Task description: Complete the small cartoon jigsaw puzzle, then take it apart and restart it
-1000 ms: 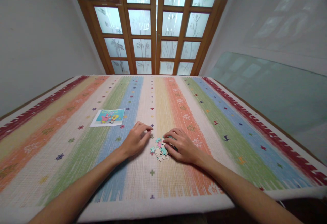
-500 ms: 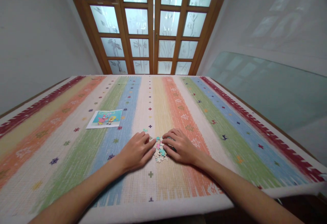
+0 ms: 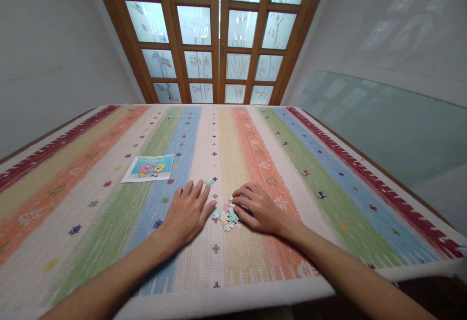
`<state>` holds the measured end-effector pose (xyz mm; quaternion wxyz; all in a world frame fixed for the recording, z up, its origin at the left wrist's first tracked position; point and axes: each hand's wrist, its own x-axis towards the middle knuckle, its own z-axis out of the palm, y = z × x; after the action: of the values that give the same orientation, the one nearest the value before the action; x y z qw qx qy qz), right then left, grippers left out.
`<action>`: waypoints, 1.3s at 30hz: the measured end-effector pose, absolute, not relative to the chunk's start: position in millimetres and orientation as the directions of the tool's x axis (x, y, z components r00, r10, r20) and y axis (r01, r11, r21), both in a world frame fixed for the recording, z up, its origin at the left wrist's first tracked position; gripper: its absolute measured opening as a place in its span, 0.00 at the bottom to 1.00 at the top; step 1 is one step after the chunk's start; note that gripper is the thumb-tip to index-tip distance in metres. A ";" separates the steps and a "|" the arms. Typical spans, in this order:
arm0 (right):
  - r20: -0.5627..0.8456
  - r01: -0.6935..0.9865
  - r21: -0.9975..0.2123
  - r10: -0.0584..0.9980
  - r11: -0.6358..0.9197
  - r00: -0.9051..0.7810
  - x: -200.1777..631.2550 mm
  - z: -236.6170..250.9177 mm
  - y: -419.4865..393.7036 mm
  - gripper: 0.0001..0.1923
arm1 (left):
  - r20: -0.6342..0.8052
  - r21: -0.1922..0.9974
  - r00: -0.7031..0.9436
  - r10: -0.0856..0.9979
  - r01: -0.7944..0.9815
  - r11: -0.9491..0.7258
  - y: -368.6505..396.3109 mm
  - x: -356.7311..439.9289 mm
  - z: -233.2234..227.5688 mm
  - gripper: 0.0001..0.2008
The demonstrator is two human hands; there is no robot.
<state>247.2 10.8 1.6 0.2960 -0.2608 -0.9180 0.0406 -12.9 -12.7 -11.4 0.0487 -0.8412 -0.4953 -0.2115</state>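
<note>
Striped woven cloth point(image 3: 328, 174) covers the table. Cartoon picture card point(image 3: 148, 167) lies far left. Wooden glazed doors point(image 3: 219, 33) behind.

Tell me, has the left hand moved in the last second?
Yes. The left hand has flattened and slid nearer the person, off the small purple cross on the cloth, leaving one loose piece beside it.

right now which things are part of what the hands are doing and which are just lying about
In hand: small pile of pastel cardboard puzzle pieces, left hand, right hand.
Lying about: cartoon picture card, lone teal puzzle piece, striped woven cloth.
</note>
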 end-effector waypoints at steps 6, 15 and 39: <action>0.531 0.449 -0.233 0.499 0.863 -0.685 248.7 1.9 12.2 0.11 | 0.391 0.113 0.377 0.840 0.886 -0.450 4.5 -27.6 -16.3 0.24; 0.559 0.507 -0.231 0.539 0.831 -0.630 252.7 1.9 14.6 0.10 | 0.452 0.063 0.381 0.807 0.888 -0.455 8.1 -30.3 -14.6 0.21; 0.565 0.513 -0.233 0.544 0.826 -0.620 254.9 4.3 13.9 0.06 | 0.368 0.436 0.703 0.609 0.448 -0.781 0.2 -5.4 11.9 0.16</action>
<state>254.9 13.9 4.3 0.3222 -0.2938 -0.8996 0.0243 -5.4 0.2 11.9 -0.1588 -0.9090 -0.2906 -0.2530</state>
